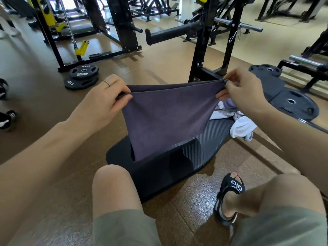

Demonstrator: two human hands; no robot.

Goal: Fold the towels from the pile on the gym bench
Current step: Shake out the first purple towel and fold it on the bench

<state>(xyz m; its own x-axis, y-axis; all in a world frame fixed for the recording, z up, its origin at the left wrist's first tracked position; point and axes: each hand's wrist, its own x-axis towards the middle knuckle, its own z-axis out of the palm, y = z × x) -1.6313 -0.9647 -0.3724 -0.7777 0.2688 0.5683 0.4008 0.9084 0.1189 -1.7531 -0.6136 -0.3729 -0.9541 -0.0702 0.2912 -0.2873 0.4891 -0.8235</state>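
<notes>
A person seated at a gym bench holds a purple towel doubled over in the air between 2 hands.

The left hand (106, 101) pinches the towel's (165, 118) top edge at its left corner, thumb over the cloth, a ring on 1 finger; the right hand (243, 89) pinches the right corner, fingers curled round the hem. The towel hangs in 2 layers, its lower end touching the black ribbed bench pad (204, 144). At the far right end of the pad lies the pile (237, 123) of white and pale cloths, partly hidden behind the right hand. On the floor to the far left lie 2 stacked weight plates (82, 75), marked 10KG and 15KG; more plates (291, 102) lie to the right. A black sandal (230, 196) shows near the right knee.
</notes>
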